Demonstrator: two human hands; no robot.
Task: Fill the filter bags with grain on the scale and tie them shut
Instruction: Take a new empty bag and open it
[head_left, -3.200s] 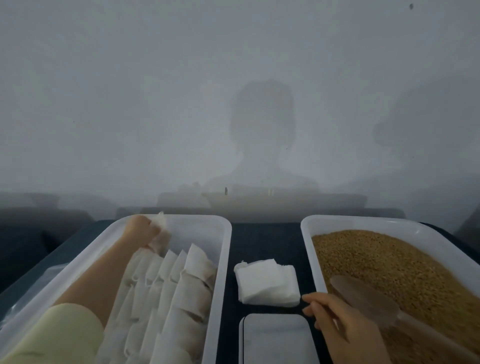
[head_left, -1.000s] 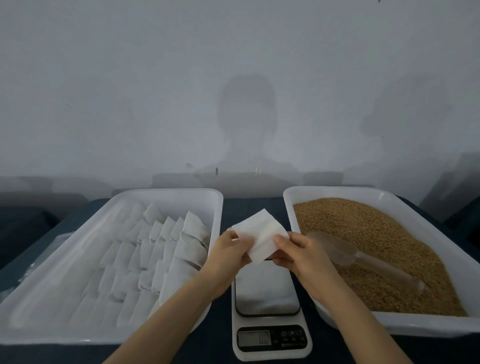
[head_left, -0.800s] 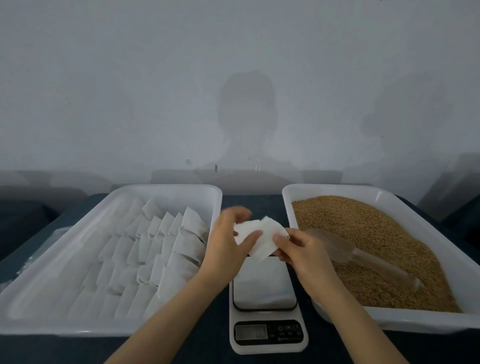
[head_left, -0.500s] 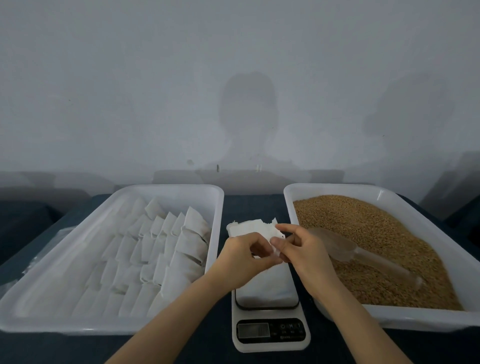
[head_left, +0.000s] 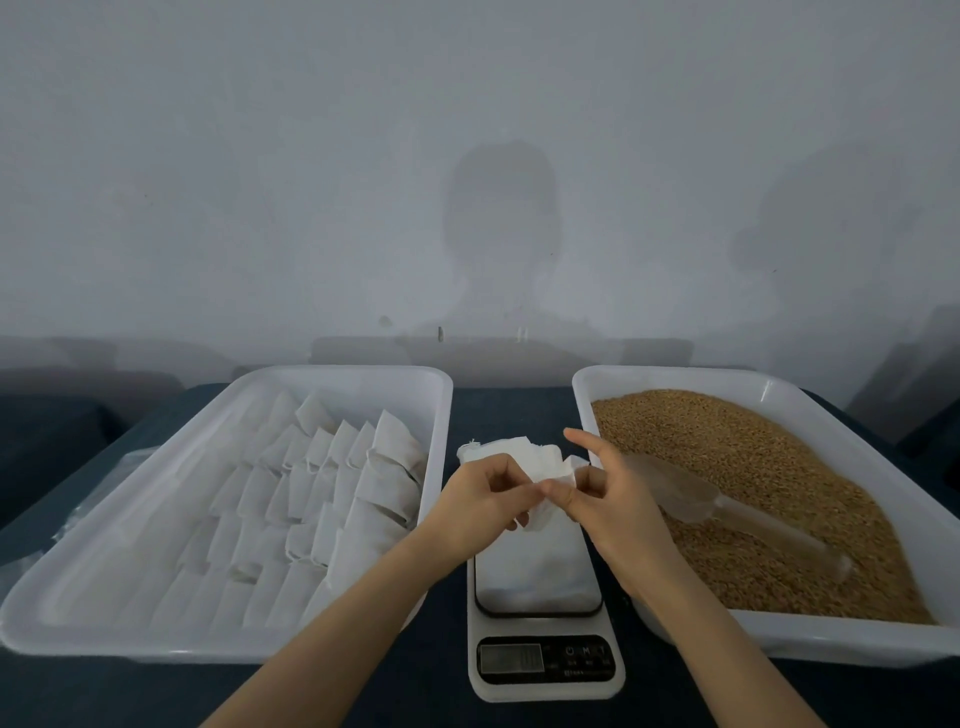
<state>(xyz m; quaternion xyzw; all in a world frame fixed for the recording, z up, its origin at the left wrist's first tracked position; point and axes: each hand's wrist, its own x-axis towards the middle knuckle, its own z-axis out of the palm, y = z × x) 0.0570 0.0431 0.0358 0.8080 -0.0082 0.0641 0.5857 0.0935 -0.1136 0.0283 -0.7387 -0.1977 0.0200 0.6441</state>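
From my end of the feed, both hands meet over the far end of the white digital kitchen scale (head_left: 545, 670). Together they hold a thin white fabric filter bag (head_left: 540, 462) in the air just above its platform. The left hand (head_left: 485, 501) has its fingers curled in, pinching the bag's near edge. The right hand (head_left: 608, 499) pinches the same edge from the other side with thumb and lower fingers, while its index finger sticks out straight, away from me. The two pinches nearly touch. The cloth bunches up beyond the knuckles, and I cannot tell whether it is one layer or several.

The scale sits on the dark blue tabletop (head_left: 509, 410) between two trays, with its display at the near end. I cannot read the display.

To the left stands a wide white plastic tray (head_left: 156, 647) carrying overlapping rows of small white bags (head_left: 337, 483). From here I cannot say whether they are filled.

To the right, a second white plastic tray (head_left: 779, 639) holds a bed of golden-brown grain (head_left: 753, 467). A translucent plastic scoop (head_left: 727, 512) lies on the grain, bowl end just beside the right hand and handle pointing to the near right.

A pale grey wall (head_left: 208, 182) rises behind the tabletop.
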